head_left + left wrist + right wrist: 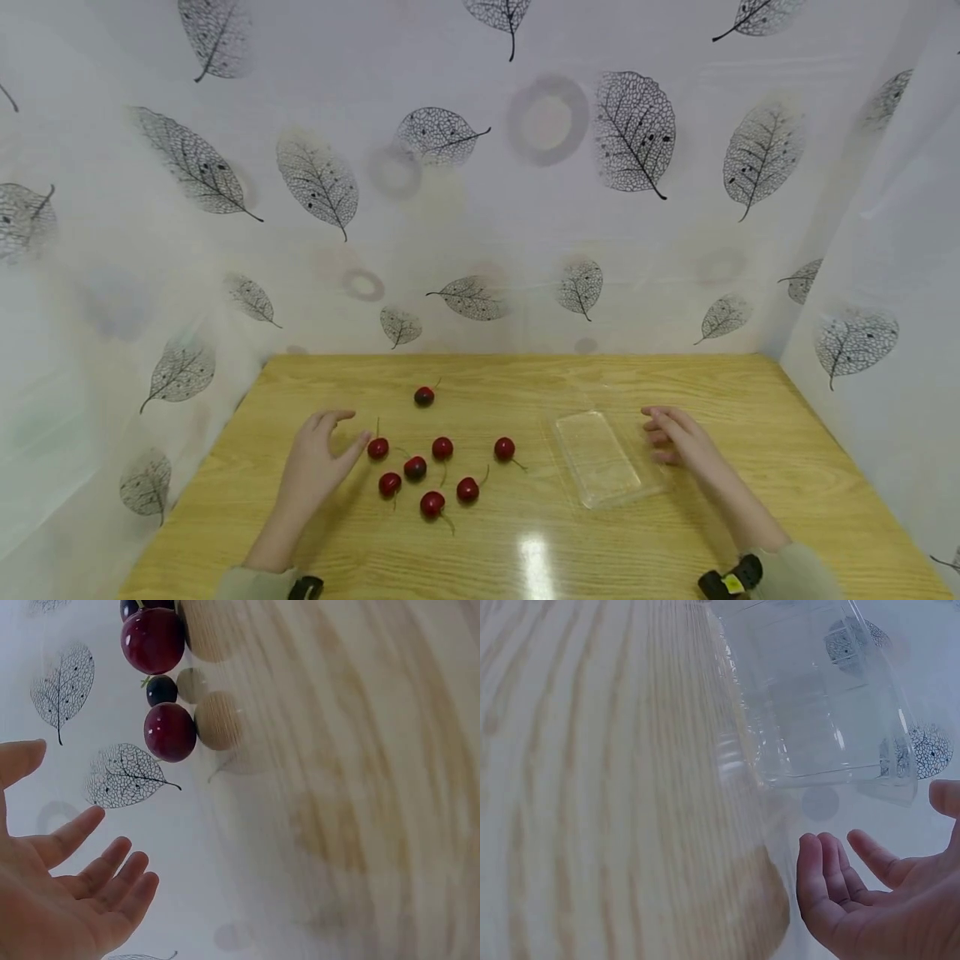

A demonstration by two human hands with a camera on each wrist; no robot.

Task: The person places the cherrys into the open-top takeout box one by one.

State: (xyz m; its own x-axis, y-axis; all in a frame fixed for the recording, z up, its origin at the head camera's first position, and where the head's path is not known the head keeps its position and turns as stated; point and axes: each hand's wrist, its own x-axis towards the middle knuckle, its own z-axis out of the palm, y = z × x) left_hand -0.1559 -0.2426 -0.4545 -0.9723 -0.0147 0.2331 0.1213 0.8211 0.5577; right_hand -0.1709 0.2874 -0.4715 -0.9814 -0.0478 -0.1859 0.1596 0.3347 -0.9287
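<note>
Several dark red cherries (432, 504) with stems lie loosely spread over the left and middle of the wooden table. My left hand (315, 462) hovers at their left side, fingers relaxed and holding nothing; its thumb is close to the leftmost cherry (378, 448). In the left wrist view the hand (82, 892) is spread, apart from the cherries (170, 732). To the right stands a clear plastic box (597, 460). Just beyond its right side is my right hand (682, 442), empty, with fingers loosely bent. The right wrist view shows that hand (885, 892) near the box's end (810, 712).
The wooden table (300, 542) ends at a pale backdrop (480, 217) printed with leaf shapes, which also runs along both sides. One cherry (423, 396) lies farther back than the others. Another cherry (504, 449) lies nearest the box.
</note>
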